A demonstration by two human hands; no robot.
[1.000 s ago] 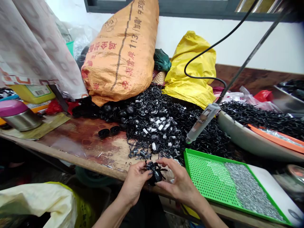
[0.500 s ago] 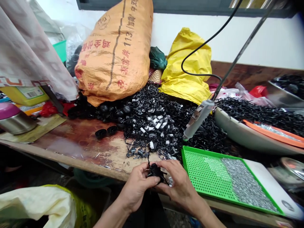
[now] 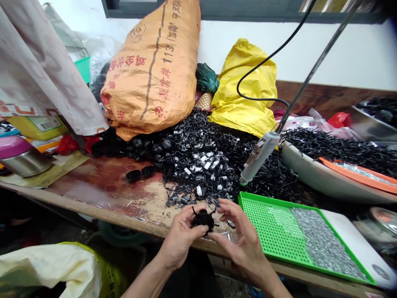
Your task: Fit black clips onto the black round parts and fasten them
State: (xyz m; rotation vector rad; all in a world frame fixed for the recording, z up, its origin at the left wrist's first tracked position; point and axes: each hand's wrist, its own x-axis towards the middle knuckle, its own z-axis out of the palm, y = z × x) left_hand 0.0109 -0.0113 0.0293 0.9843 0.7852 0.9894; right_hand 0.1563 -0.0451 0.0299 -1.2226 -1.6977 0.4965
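Between my hands, over the table's front edge, is a small black plastic part [image 3: 204, 220] with thin legs sticking out around it. My left hand [image 3: 182, 231] grips it from the left, thumb across its near side. To the right, my right hand [image 3: 237, 229] has its thumb and fingers spread apart; the thumb tip is close to the part, and whether it touches I cannot tell. Behind my hands lies a heap of black and white plastic pieces [image 3: 198, 165]. A grey electric screwdriver [image 3: 259, 157] hangs above the heap's right side.
A green perforated tray [image 3: 266, 223] with small metal screws [image 3: 325, 240] lies at right. Behind it stands a big basin [image 3: 310, 176] piled with black pieces. An orange sack [image 3: 155, 74] and a yellow bag [image 3: 245, 87] stand at the back. A steel flask [image 3: 25, 157] is at left.
My right hand's fingers have come off the black part and spread apart. The part has turned in my left hand and now shows more of its legs.
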